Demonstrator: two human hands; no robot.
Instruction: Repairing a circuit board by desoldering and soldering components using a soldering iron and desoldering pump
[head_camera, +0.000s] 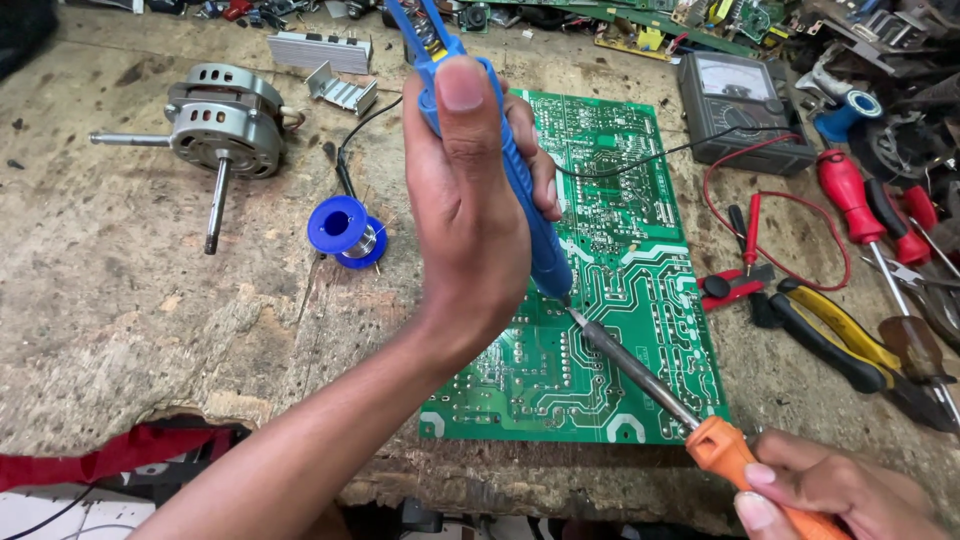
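One green circuit board (600, 290) is seen at the centre of the frame. One blue desoldering pump (520, 180) is gripped upright by the left hand (465, 200), thumb on top. One orange-handled soldering iron (650, 380) is clasped by the right hand (840, 495), lower right, its tip meeting the pump's nozzle on the board.
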